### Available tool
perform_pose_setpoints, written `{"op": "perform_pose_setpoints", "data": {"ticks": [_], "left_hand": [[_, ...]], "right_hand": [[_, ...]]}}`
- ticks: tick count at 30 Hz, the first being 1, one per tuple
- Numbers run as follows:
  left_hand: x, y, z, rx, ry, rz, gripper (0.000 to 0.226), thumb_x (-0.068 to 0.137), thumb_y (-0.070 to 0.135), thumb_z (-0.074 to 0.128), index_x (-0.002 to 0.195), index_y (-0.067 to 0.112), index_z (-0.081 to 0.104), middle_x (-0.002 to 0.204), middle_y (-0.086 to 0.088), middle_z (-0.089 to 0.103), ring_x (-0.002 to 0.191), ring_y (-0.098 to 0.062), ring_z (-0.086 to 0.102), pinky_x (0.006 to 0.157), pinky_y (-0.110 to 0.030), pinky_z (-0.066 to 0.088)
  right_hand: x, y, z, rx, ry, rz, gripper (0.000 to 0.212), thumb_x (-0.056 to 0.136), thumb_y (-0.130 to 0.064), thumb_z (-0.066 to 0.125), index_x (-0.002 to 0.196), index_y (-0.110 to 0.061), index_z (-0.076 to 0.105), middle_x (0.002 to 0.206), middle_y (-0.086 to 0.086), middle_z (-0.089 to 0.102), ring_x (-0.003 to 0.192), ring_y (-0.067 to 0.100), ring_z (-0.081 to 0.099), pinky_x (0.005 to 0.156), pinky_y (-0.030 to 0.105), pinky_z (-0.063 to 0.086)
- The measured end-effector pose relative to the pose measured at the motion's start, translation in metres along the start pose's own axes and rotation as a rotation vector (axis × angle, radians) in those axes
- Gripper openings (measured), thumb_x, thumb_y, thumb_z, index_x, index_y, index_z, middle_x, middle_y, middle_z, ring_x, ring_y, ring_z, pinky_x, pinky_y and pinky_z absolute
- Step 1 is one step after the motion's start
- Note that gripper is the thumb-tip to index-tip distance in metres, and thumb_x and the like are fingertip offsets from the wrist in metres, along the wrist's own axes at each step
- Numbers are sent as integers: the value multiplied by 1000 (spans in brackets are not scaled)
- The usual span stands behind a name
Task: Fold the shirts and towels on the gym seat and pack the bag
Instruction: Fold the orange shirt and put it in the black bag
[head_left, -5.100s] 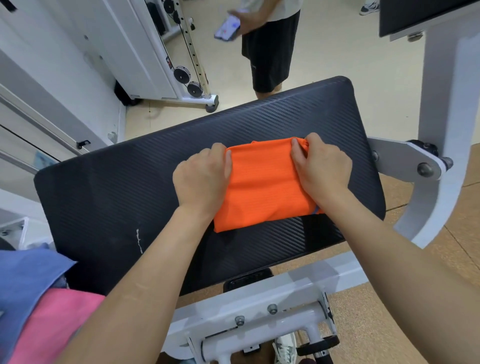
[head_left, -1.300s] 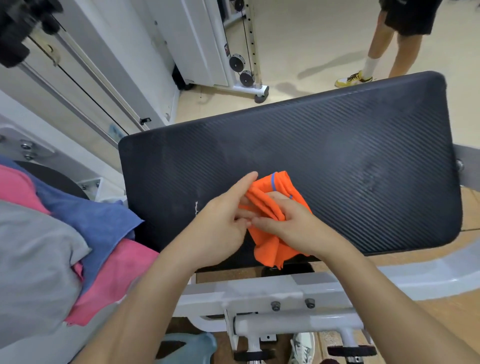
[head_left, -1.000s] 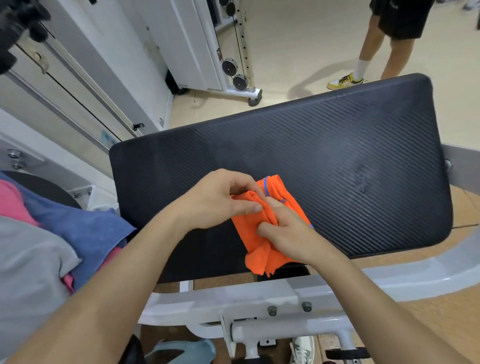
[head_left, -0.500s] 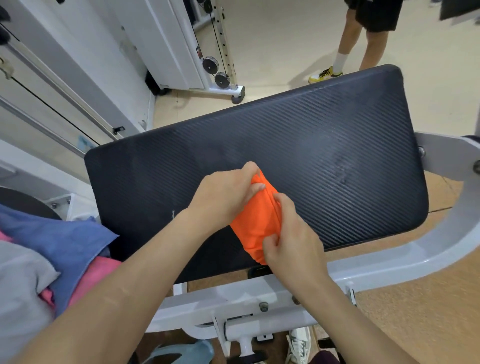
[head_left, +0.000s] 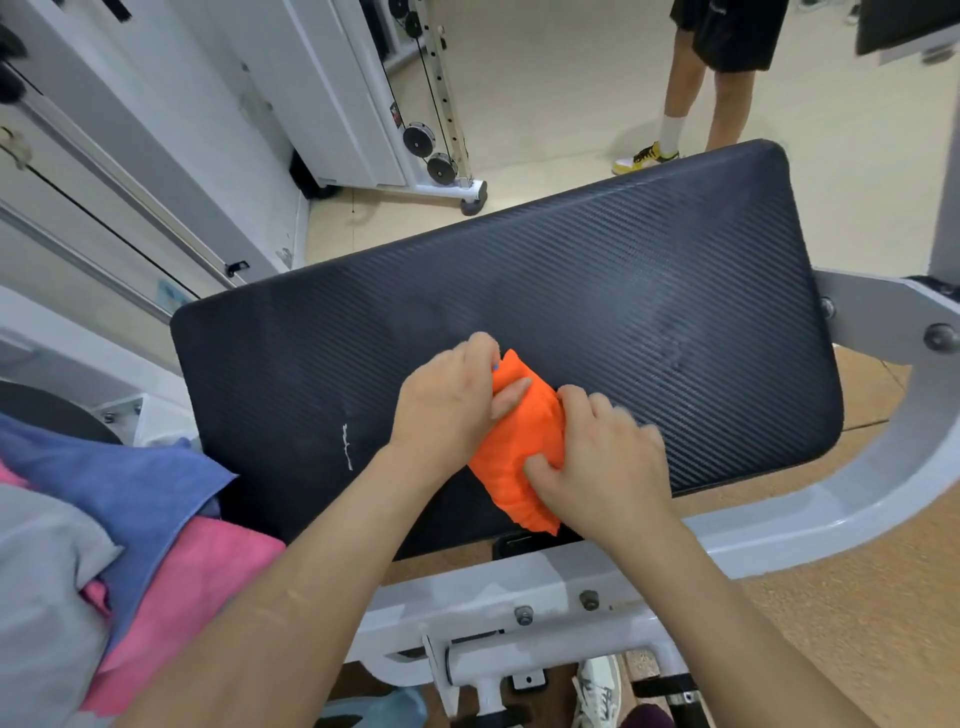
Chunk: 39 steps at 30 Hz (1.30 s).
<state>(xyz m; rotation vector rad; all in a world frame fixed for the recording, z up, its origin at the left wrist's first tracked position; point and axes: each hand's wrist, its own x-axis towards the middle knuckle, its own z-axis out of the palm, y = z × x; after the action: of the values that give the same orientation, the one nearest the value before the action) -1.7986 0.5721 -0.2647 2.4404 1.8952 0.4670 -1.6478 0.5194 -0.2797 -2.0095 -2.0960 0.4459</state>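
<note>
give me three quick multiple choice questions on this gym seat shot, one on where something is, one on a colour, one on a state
1. Where is the orange cloth?
A) on the floor
B) on the near edge of the black seat pad
C) in a bag

2. What colour is the towel between the grey cloth and the pink towel?
A) blue
B) green
C) yellow

3. What state is the orange cloth in?
A) spread flat
B) bunched small, gripped by both hands
C) hanging from a hook

Answers:
1 B, it rests on the pad's near edge.
2 A, the blue towel lies there.
3 B, the left hand and right hand curl their fingers round a compact bundle.
</note>
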Motion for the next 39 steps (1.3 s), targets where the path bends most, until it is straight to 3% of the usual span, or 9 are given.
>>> {"op": "perform_pose_setpoints", "data": {"ticks": [3, 6, 11, 17, 28, 31, 34, 36, 39], "left_hand": [[8, 9, -25, -93, -268, 52, 36, 84, 48, 65, 92, 19, 47, 77, 4, 57, 74, -21, 58, 71, -35, 44], [9, 21, -47, -119, -335, 129, 32, 80, 47, 68, 93, 21, 54, 80, 7, 62, 77, -16, 60, 76, -34, 47], [-15, 4, -55, -786, -333, -201, 41, 79, 57, 65, 110, 32, 57, 95, 13, 65, 87, -2, 61, 78, -22, 50], [-72, 1, -39, -1119, -214, -505, 24, 82, 33, 73, 102, 21, 68, 85, 2, 71, 77, -18, 67, 66, -32, 56], [-112, -16, -41, -844, 10, -655, 51, 77, -17, 59, 82, 32, 71, 77, 1, 64, 77, -11, 61, 74, -25, 51], [-104, -9, -57, -831, 139, -589, 45, 81, -7, 63, 97, 34, 68, 96, 12, 64, 93, 3, 59, 81, -17, 48], [-89, 11, -64, -991, -127, -422, 55, 75, 30, 78, 125, 33, 57, 121, 14, 63, 116, 1, 56, 95, -19, 46], [-88, 23, -65, -1091, -210, -447, 59, 67, 35, 86, 120, 34, 59, 114, 10, 69, 108, -8, 64, 89, -29, 51], [-101, 32, -71, -1213, -12, -581, 39, 66, 26, 83, 102, 26, 68, 99, 2, 75, 94, -17, 70, 80, -35, 55]], "right_hand": [[17, 5, -27, 198, -87, -167, 83, 75, -50, 66, 145, -32, 24, 136, -12, 41, 126, 15, 39, 92, 43, 35], [33, 3, -47, 679, -366, -291, 107, 71, -25, 82, 148, -48, 11, 121, -18, 57, 104, 6, 60, 92, 38, 51], [40, 7, -51, 743, -149, -357, 54, 69, -12, 84, 114, -33, 64, 97, -15, 70, 90, 3, 65, 81, 30, 52], [26, 16, -43, 1432, -230, 1, 27, 66, -10, 80, 92, -12, 72, 86, 6, 73, 79, 17, 68, 71, 27, 52], [4, 16, -31, 1611, -249, 236, 32, 66, -12, 79, 95, -9, 66, 84, 4, 71, 76, 15, 65, 61, 24, 50], [1, 18, -43, 1408, -283, 67, 25, 72, -3, 79, 92, -9, 66, 79, 2, 69, 70, 14, 65, 53, 21, 49], [-2, 6, -57, 1242, -339, -100, 26, 71, -2, 81, 91, -13, 67, 79, 1, 66, 71, 16, 64, 58, 28, 50], [-6, -4, -64, 1232, -356, -184, 33, 68, -4, 84, 94, -15, 66, 82, 0, 65, 74, 14, 62, 64, 30, 51], [-15, -18, -63, 1375, -457, -154, 44, 68, -18, 81, 109, -17, 63, 96, -1, 68, 88, 14, 64, 76, 30, 53]]}}
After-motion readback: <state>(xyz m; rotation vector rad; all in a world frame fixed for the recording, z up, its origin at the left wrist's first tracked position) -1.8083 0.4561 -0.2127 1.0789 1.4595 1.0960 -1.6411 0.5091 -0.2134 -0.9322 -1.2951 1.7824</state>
